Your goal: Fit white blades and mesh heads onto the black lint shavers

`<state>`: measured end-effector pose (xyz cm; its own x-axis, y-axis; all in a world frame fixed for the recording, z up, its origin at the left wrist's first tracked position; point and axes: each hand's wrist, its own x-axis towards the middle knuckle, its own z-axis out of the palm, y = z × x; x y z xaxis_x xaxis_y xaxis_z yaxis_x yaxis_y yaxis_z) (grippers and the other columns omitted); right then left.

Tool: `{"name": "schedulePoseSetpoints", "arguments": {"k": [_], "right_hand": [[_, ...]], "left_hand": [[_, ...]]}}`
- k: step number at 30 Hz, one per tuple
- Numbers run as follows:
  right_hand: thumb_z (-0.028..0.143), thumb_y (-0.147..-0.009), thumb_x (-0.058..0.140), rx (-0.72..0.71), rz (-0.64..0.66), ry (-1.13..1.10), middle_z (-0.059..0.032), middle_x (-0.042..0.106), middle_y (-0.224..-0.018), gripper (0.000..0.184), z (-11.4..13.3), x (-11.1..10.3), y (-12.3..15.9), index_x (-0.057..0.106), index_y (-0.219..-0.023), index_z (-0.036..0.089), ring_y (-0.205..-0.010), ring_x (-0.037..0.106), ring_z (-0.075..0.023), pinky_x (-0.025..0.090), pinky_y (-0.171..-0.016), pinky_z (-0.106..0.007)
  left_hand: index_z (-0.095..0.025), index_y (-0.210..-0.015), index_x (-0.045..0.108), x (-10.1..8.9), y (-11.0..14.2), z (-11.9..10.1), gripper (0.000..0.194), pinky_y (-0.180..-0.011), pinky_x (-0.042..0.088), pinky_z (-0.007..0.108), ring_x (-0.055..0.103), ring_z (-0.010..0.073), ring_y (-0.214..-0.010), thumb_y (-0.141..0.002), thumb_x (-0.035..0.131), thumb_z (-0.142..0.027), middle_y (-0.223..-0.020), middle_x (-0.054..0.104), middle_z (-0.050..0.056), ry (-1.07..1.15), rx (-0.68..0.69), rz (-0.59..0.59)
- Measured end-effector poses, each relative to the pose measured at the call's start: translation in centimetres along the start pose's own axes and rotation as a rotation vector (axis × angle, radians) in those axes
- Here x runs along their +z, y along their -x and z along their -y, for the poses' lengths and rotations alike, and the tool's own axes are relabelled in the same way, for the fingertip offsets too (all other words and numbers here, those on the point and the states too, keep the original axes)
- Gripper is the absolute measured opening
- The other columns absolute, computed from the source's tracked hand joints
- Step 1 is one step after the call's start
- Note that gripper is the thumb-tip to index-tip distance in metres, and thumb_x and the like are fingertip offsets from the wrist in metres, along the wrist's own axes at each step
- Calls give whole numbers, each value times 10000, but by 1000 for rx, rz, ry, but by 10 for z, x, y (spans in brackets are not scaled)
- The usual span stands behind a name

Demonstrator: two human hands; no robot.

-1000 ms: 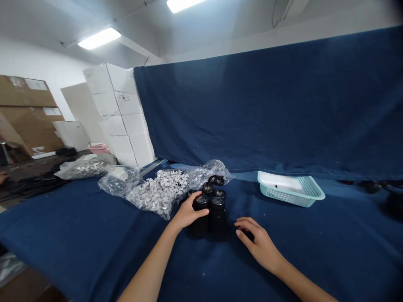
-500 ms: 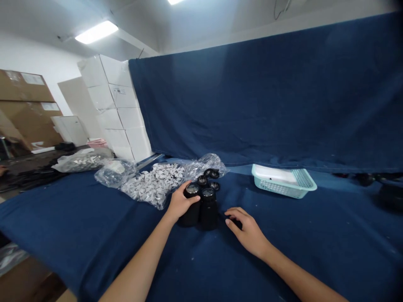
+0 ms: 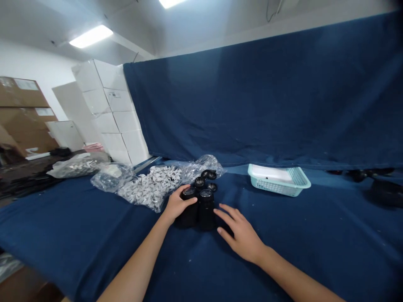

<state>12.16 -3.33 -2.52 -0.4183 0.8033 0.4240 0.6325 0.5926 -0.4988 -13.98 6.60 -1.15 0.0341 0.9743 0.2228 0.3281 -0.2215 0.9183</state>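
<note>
The step in hand looks like handling a cluster of black canisters: my left hand [image 3: 178,204] is curled around the upper part of the left one of 2 tall black canisters [image 3: 189,208], fingers together and clamped against its side. My right hand [image 3: 241,235] is open, fingers spread apart, with the fingertips just beside the other tall canister; I can't tell whether they touch it. Lifting that one would call for closing those fingers around its body.

The cluster stands near the middle of the blue cloth-covered desk [image 3: 63,222], closer to its near edge than its far edge. Behind the 2 tall ones I count 3 or 4 black canister tops [image 3: 199,181]; the rearmost run together, so I can't settle that count.

Along the desk's left side lie 3 clear plastic bags, the largest [image 3: 147,188] full of small white parts, touching the cluster's back left. Toward the far right edge sits 1 pale teal plastic basket [image 3: 278,183], well apart from my hands, with 1 white tray [image 3: 267,173] inside it.
</note>
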Motion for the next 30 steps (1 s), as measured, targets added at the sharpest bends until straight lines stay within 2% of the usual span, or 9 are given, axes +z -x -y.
{"name": "schedulePoseSetpoints", "arguments": {"k": [2,5,9,14,18,21,25,28,30], "right_hand": [[308,-930,489,-91,115,66,-29,325,-1545,532,6,-2,1,356,-1443,362,-1396,316,-286,331,-1088,-536],[331,-954,453,-131,214,87,-10,374,-1521,487,12,-5,2,370,-1432,374,-1398,319,-270,290,-1105,-551],[334,-932,483,-78,172,101,-46,485,-1445,450,14,-4,1,456,-1381,315,-1291,460,-270,308,-1089,-538],[337,-869,563,-23,101,136,-96,547,-1346,603,16,2,1,368,-1435,267,-1206,512,-289,321,-1068,-545],[272,-923,472,-8,80,211,-92,625,-1167,594,17,5,0,271,-1482,289,-1085,571,-270,350,-1040,-530],[220,-951,401,-19,90,258,-69,661,-1068,514,18,6,-1,327,-1449,322,-1017,597,-254,349,-1028,-525],[239,-941,428,-11,63,232,-80,670,-1094,431,19,5,0,421,-1371,262,-1055,594,-257,321,-1045,-511],[298,-926,472,3,55,234,-91,666,-1111,437,20,5,0,431,-1359,255,-1058,588,-280,359,-1005,-510],[314,-931,465,9,52,232,-91,662,-1109,430,20,5,1,435,-1357,265,-1049,587,-286,396,-967,-501]], "left_hand": [[-228,-1238,587,2,1,1,682,-1061,398,405,594,263,-1143,-611,829,-340,-1207,652,60,-51,46,23],[-245,-1260,572,4,3,2,674,-1068,387,402,586,258,-1155,-635,807,-338,-1215,649,53,-111,91,52],[-249,-1282,540,4,4,2,649,-1060,390,386,577,254,-1173,-680,764,-345,-1243,635,59,-169,124,59],[-253,-1269,531,6,4,2,606,-1065,380,399,569,260,-1182,-706,735,-352,-1250,628,62,-213,135,68],[-261,-1253,535,8,5,-1,591,-1055,382,399,582,262,-1149,-708,731,-376,-1208,641,55,-229,135,72],[-256,-1275,514,9,6,-3,623,-1058,371,409,574,270,-1153,-704,728,-382,-1217,632,62,-226,122,73],[-237,-1378,405,10,8,-3,744,-1076,345,432,541,279,-1201,-704,709,-323,-1289,586,91,-193,61,68],[-224,-1411,358,10,9,-2,768,-1048,385,418,559,264,-1183,-705,661,-228,-1288,586,98,-153,10,71],[-224,-1401,379,10,9,-3,757,-1032,405,401,574,255,-1162,-696,653,-200,-1271,599,91,-132,-1,76]]}}
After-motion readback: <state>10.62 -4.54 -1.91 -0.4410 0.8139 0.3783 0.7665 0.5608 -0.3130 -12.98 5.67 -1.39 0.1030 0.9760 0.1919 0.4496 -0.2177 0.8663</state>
